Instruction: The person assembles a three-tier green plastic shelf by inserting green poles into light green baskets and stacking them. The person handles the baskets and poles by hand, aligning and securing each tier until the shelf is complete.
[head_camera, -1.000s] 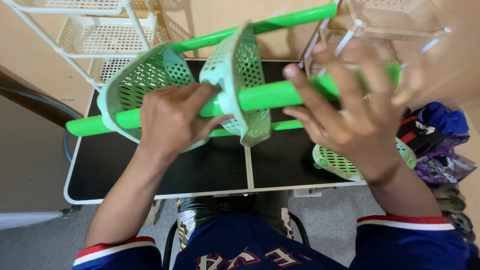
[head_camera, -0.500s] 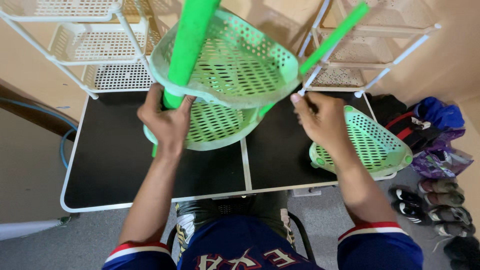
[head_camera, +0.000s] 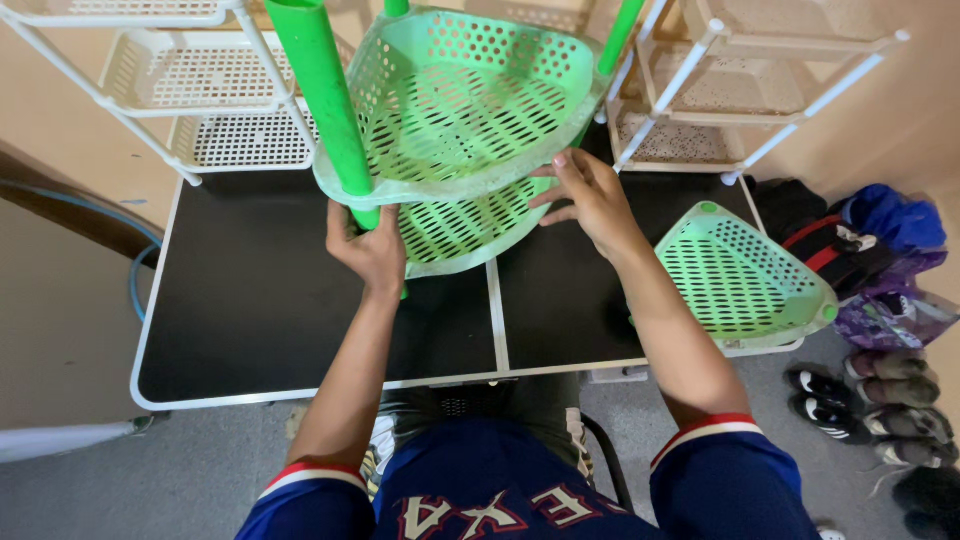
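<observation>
Standing upright on the black table (head_camera: 250, 320), the green shelf rack (head_camera: 460, 150) sits toward the back edge, its two perforated trays stacked one above the other on bright green poles (head_camera: 320, 100). Our left hand (head_camera: 372, 250) has its fingers clenched around the front-left pole just under the upper tray. Our right hand (head_camera: 590, 195) rests loosely open, fingertips touching the right rim of the lower tray (head_camera: 460, 230). White wire racks (head_camera: 200, 80) crowd in close behind on both sides, leaving little room at the back. A loose green tray (head_camera: 740, 280) lies tilted at the table's right edge, partly overhanging it. We see bare tabletop to the left and along the near edge.
</observation>
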